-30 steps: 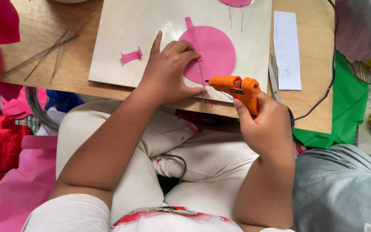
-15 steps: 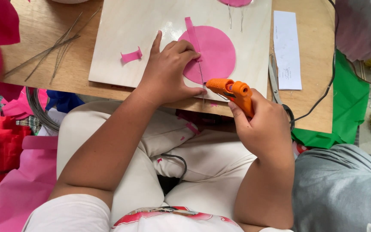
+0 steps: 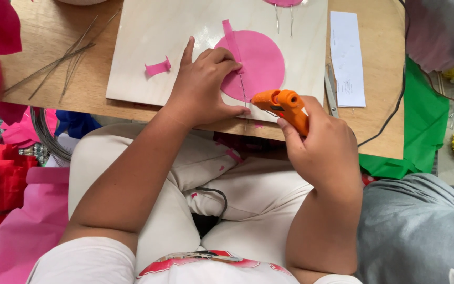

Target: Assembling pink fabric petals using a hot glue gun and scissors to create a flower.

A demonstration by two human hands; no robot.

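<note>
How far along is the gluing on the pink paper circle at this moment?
Done: a pink circle lies cut on the wooden board, with a pink strip laid on it. In hand: the left hand presses the circle and a thin wire flat, while the right hand aims an orange glue gun at the wire's lower end. Left: a spare strip and loose wires lie unused.

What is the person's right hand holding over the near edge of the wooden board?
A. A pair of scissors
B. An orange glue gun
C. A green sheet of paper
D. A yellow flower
B: the right hand grips an orange glue gun, its nozzle pointing toward the thin wire that the left hand presses onto the pink paper circle.
</note>
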